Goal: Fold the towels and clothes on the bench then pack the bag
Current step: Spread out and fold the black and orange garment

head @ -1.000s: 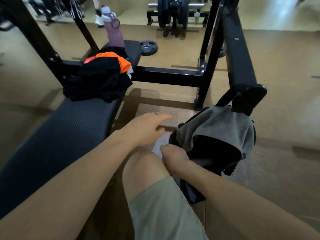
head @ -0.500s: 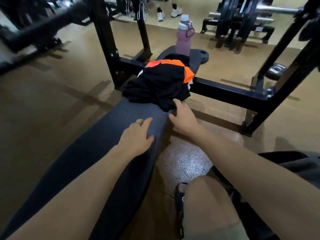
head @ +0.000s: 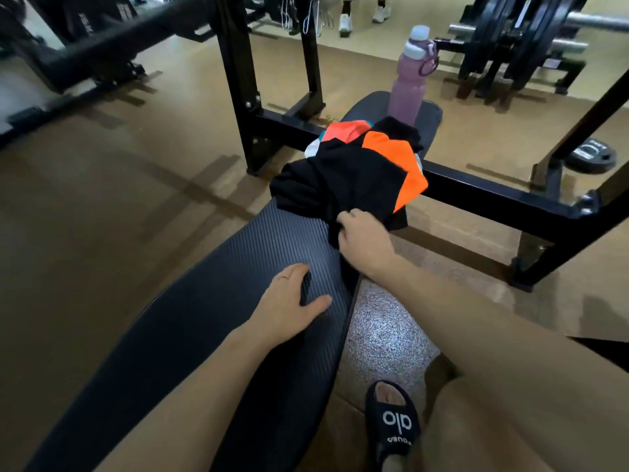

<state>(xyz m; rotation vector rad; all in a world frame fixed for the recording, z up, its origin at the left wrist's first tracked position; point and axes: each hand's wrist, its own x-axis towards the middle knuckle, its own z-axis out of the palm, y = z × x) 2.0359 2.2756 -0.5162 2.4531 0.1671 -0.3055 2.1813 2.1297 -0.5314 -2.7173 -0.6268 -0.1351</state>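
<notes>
A crumpled pile of clothes lies on the far half of the dark ribbed bench: a black garment with a bright orange panel on top, and coral and teal fabric behind it. My right hand grips the near edge of the black garment with curled fingers. Nearer to me, my left hand rests on the bench pad, apart from the pile, holding nothing. The bag is hidden except perhaps a dark corner at the right edge.
A pink water bottle stands upright at the bench's far end, just behind the clothes. The black rack frame crosses under the bench. A weight plate lies on the floor at right. My slippered foot is beside the bench.
I turned from the bag with the grey towel to the bench. My right hand reached the clothes pile and closed on the black garment. My left hand settled on the pad.
</notes>
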